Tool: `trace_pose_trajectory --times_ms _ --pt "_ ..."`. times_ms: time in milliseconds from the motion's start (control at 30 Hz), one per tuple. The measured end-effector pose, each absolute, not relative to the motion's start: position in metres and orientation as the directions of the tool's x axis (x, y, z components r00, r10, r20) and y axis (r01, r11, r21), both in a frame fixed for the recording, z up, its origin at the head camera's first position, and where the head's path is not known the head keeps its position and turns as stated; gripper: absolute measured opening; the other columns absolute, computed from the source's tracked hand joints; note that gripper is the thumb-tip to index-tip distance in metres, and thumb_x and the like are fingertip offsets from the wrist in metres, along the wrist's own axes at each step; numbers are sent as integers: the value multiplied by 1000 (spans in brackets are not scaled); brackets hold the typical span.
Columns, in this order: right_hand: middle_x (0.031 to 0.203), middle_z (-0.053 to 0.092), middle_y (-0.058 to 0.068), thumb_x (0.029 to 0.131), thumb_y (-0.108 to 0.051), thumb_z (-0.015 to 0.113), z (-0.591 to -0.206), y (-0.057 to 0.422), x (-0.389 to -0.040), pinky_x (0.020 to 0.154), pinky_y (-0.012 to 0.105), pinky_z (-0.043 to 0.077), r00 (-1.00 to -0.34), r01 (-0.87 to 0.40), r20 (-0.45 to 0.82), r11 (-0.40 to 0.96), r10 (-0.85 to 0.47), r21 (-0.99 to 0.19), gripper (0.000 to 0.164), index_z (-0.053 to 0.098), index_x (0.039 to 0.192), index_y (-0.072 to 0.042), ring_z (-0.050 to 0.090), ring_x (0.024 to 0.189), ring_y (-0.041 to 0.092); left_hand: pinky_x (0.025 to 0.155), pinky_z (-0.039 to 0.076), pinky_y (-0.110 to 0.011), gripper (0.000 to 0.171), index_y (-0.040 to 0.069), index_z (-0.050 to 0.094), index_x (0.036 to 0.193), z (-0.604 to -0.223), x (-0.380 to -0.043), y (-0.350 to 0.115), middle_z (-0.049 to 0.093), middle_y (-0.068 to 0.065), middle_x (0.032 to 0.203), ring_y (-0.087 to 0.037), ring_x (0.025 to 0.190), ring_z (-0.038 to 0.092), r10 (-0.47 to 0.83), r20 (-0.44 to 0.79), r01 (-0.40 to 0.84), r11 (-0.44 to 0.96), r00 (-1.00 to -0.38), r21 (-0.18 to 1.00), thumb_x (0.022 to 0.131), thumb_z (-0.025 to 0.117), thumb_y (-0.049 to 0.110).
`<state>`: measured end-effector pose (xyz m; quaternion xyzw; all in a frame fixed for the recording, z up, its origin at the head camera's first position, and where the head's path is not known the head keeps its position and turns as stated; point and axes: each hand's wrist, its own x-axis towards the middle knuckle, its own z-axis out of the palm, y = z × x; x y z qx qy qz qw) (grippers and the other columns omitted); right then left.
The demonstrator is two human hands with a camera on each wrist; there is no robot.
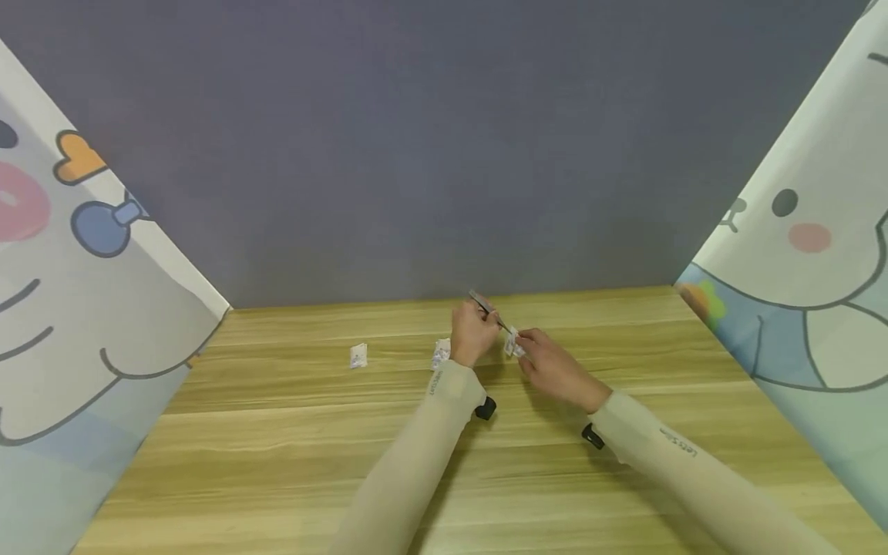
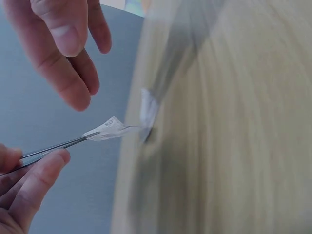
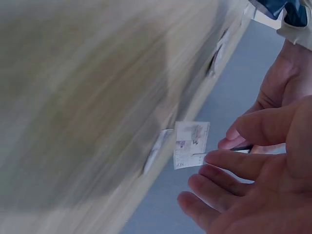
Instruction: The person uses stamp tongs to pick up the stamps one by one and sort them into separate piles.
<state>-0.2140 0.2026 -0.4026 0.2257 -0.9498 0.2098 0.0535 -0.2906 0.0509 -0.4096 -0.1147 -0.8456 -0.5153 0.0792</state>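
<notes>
My left hand pinches a pair of metal tweezers, also seen in the left wrist view. The tweezers' tips grip a small white printed paper piece, held a little above the table. Print on its face shows in the right wrist view. Beside it is my right hand, its fingers loosely extended and apart from the paper in the left wrist view. Just below lies another small white piece on the table, close to the right fingertips in the head view.
On the wood-grain table, a small white stack lies left of the left hand, and another white piece farther left. A grey panel rises behind the table; cartoon-printed panels stand at both sides.
</notes>
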Motion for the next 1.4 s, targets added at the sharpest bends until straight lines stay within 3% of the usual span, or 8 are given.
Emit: trace_pose_trajectory --times_ms 67,600,867,1033,1400 --pt "127 46 27 93 -2 54 -406 203 -214 90 47 44 -893 -449 170 816 -416 -364 37 49 125 17 51 110 37 56 51 -25 9 5 68 92 -413 -292 55 67 -2 76 -10 61 61 103 254 273 447 -962 852 93 60 10" --pt "124 50 25 95 -1 48 -426 200 -222 94 47 42 -855 -504 58 801 -515 -323 33 52 122 17 51 112 37 43 43 -27 9 4 64 96 -428 -291 64 64 -7 74 -14 49 55 139 164 210 474 -977 855 94 57 9" --pt "130 45 27 96 -4 47 -421 204 -225 100 48 36 -876 -457 -6 834 -483 -308 37 48 126 18 45 120 40 51 47 -27 8 6 64 94 -420 -295 55 66 -8 83 -14 62 60 133 189 231 507 -973 831 94 58 10" --pt "130 45 27 96 -5 47 -421 206 -231 101 48 35 -897 -412 -17 848 -443 -334 37 48 126 18 43 122 40 49 46 -26 10 6 66 96 -416 -298 41 66 -7 84 -12 62 61 139 176 222 495 -975 840 94 58 12" --pt "111 53 19 96 -6 47 -420 203 -242 89 45 45 -927 -357 38 845 -374 -397 23 64 102 9 54 102 33 47 48 -26 12 2 66 99 -399 -298 4 67 -7 81 -12 58 61 146 231 273 447 -962 852 94 59 11"
